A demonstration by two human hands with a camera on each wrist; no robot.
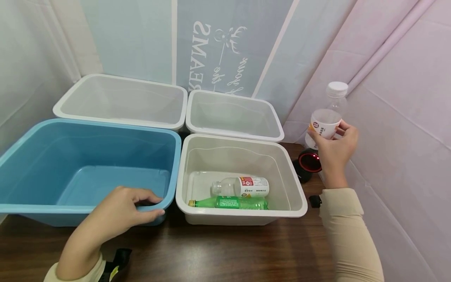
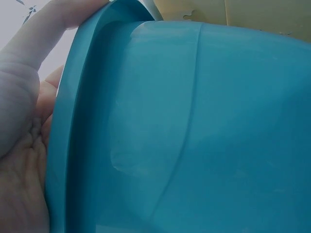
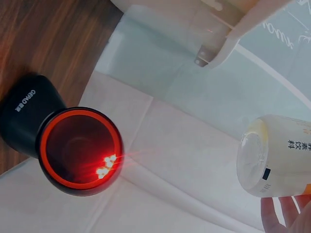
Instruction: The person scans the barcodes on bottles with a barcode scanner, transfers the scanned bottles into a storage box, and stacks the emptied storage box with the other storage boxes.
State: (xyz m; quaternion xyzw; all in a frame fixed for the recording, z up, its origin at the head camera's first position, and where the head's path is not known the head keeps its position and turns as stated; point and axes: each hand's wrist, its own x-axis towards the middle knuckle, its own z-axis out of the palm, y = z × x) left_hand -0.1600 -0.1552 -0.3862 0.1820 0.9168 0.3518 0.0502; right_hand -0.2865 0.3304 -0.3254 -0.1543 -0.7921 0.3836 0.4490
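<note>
In the head view my right hand (image 1: 338, 150) grips a clear plastic bottle (image 1: 325, 127) with a white cap and printed label, upright above the scanner. The right wrist view shows the base of that bottle (image 3: 252, 158) and my fingers (image 3: 286, 216) at its side. A black scanner (image 1: 310, 161) with a lit red ring stands below the bottle. My left hand (image 1: 125, 209) holds the front right corner of the blue tub (image 1: 119, 180), its thumb outside the rim, as the left wrist view also shows. Inside the front grey tub (image 1: 243, 213) lie a clear labelled bottle (image 1: 253, 187) and a green bottle (image 1: 229, 202).
Two more grey tubs, one at the back left (image 1: 121, 98) and one at the back right (image 1: 232, 115), stand behind the front pair. The dark wooden table (image 1: 218, 250) carries all the tubs. Pink cloth (image 1: 405, 117) hangs along the right side, close to my right arm.
</note>
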